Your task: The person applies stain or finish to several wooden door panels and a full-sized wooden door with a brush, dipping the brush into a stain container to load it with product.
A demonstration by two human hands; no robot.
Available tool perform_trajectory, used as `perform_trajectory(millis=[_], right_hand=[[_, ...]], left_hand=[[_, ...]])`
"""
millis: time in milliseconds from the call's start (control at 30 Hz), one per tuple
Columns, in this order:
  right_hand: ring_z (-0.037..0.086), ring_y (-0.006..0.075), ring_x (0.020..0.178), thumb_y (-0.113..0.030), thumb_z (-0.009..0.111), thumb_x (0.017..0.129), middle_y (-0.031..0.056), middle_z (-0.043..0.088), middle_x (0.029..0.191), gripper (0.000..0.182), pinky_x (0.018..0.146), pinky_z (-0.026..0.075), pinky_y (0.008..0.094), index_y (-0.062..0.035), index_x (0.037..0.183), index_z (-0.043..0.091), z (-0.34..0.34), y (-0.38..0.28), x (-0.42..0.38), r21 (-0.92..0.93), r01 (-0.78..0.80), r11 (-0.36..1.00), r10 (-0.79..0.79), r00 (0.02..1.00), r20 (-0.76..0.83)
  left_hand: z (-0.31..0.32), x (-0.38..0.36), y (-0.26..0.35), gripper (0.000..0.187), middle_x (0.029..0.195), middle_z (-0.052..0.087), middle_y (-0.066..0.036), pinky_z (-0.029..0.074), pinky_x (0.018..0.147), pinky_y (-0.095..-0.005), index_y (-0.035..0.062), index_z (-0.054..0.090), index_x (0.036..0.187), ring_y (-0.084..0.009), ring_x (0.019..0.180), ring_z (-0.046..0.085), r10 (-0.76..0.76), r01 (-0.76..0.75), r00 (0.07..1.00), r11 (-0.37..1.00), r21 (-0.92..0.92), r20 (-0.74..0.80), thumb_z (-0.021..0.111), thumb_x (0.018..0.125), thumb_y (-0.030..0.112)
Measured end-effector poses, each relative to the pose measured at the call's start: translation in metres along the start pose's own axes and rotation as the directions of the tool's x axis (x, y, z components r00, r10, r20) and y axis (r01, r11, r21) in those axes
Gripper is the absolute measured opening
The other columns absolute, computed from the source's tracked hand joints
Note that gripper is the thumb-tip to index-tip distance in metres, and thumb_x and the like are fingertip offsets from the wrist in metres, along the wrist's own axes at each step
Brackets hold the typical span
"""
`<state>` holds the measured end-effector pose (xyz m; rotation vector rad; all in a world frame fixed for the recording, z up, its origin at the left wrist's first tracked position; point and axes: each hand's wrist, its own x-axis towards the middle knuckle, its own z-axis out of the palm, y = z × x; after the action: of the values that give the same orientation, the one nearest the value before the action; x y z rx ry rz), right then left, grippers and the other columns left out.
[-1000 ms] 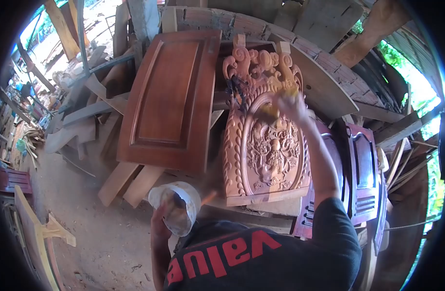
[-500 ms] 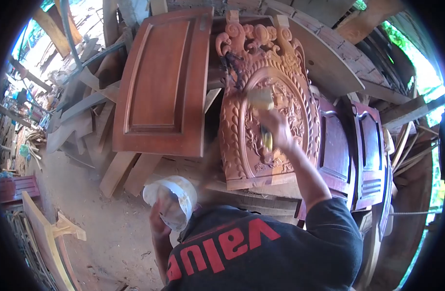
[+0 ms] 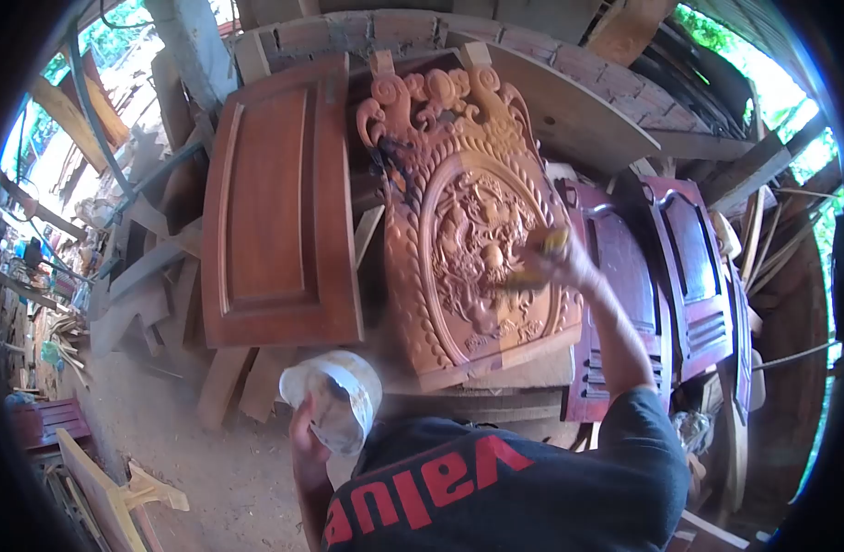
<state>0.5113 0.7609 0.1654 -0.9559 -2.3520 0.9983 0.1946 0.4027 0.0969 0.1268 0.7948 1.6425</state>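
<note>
A white plastic tub (image 3: 353, 379), stained brown inside, is tilted in my left hand (image 3: 306, 431), whose fingers grip its side. My right hand (image 3: 571, 262) is closed around a paintbrush (image 3: 525, 279) with a yellow handle; motion smears both a little. The bristles are over the lower right of the oval relief on a carved wooden panel (image 3: 482, 248). This panel leans upright, with scrollwork along its top and a dark patch on its upper left edge.
A plain reddish-brown door panel (image 3: 270, 202) leans left of the carving. Dark glossy panels (image 3: 684, 267) stand to its right. Behind runs a low brick wall (image 3: 367, 32). Wooden offcuts (image 3: 146, 299) lie at left, and a pale board (image 3: 91, 478) stands lower left.
My right hand has swept the brush from the oval's upper left down to its lower right. The view has shifted, while my left hand keeps hold of the tub.
</note>
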Motion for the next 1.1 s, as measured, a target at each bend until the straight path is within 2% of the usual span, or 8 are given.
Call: perform_trajectory(millis=[200,300,433,633,767,833,967,1100], right_hand=[[0.064,0.0257,0.069,-0.028,0.070,0.085,0.0087,0.067,0.077,0.022,0.061,0.051,0.0362,-0.0108,0.098,0.070,-0.063,0.003,0.207,-0.539,0.256,0.803,-0.457,0.845,-0.278],[0.066,0.0288,0.074,-0.032,0.070,0.085,0.0122,0.068,0.084,0.027,0.071,0.053,0.0384,-0.0076,0.097,0.070,-0.069,-0.013,0.259,-0.369,0.314,0.875,-0.463,0.766,-0.445],[0.066,0.0295,0.074,-0.034,0.072,0.083,0.0127,0.066,0.081,0.030,0.070,0.052,0.0361,-0.0048,0.091,0.069,-0.046,-0.003,0.244,-0.360,0.349,0.865,-0.497,0.690,-0.526],[0.059,0.0253,0.062,-0.009,0.071,0.080,0.0093,0.059,0.074,0.012,0.056,0.048,0.0356,-0.0015,0.084,0.063,0.016,0.009,0.047,-0.367,0.552,0.748,-0.651,0.717,-0.250],[0.056,0.0190,0.053,-0.007,0.073,0.073,0.0048,0.053,0.065,0.013,0.046,0.044,0.0332,-0.0056,0.070,0.060,0.040,-0.017,-0.089,-0.334,0.451,0.828,-0.522,0.837,-0.162],[0.050,0.0192,0.047,-0.008,0.069,0.076,0.0043,0.049,0.056,0.021,0.044,0.037,0.0348,-0.0038,0.061,0.056,0.041,-0.032,-0.129,-0.047,0.107,0.993,-0.114,0.978,-0.174],[0.042,0.0116,0.046,-0.014,0.066,0.086,0.0055,0.046,0.052,0.034,0.043,0.033,0.0322,0.0009,0.060,0.052,0.028,0.020,-0.157,0.159,-0.337,0.928,0.364,0.913,-0.185],[0.059,0.0183,0.055,-0.021,0.078,0.076,0.0045,0.059,0.066,0.018,0.049,0.046,0.0324,-0.0087,0.081,0.066,-0.029,0.042,-0.089,-0.080,-0.188,0.979,0.173,0.970,-0.170]], left_hand=[[-0.013,-0.018,-0.008,0.059,0.131,0.052,-0.015,0.044,0.097,-0.0459,0.0015,0.038,0.140,-0.0306,0.117,0.054,0.046,-0.050,0.979,0.999,-0.016,-0.199,0.051,0.095,0.039],[0.012,-0.026,-0.006,0.060,0.131,0.051,-0.015,0.042,0.099,-0.0471,0.0016,0.038,0.139,-0.0310,0.120,0.052,0.118,-0.100,0.955,0.992,0.079,-0.273,0.050,0.095,0.040],[-0.009,-0.025,-0.012,0.065,0.137,0.046,-0.017,0.039,0.103,-0.0532,0.0036,0.035,0.143,-0.0358,0.126,0.046,0.075,-0.053,0.960,0.995,0.087,-0.270,0.050,0.094,0.043],[-0.019,-0.004,-0.007,0.054,0.129,0.054,-0.016,0.044,0.100,-0.0463,-0.0006,0.041,0.136,-0.0310,0.119,0.054,0.009,0.000,0.986,0.998,0.057,-0.166,0.045,0.099,0.038],[-0.010,0.018,0.003,0.055,0.128,0.054,-0.017,0.045,0.099,-0.0471,-0.0017,0.039,0.137,-0.0309,0.117,0.055,-0.099,0.100,0.995,0.995,0.020,-0.032,0.048,0.098,0.036],[0.008,0.025,0.006,0.056,0.130,0.053,-0.017,0.044,0.099,-0.0467,-0.0018,0.038,0.138,-0.0308,0.118,0.055,-0.119,0.118,0.993,0.992,0.050,0.001,0.051,0.097,0.035],[0.031,0.036,0.008,0.061,0.132,0.052,-0.017,0.043,0.101,-0.0445,-0.0028,0.036,0.140,-0.0298,0.121,0.053,-0.213,0.213,0.976,0.977,0.013,-0.042,0.054,0.095,0.034],[0.010,0.034,0.005,0.060,0.131,0.053,-0.015,0.041,0.102,-0.0475,0.0011,0.040,0.138,-0.0316,0.121,0.053,-0.142,0.158,0.986,0.968,0.197,-0.092,0.053,0.095,0.040]])
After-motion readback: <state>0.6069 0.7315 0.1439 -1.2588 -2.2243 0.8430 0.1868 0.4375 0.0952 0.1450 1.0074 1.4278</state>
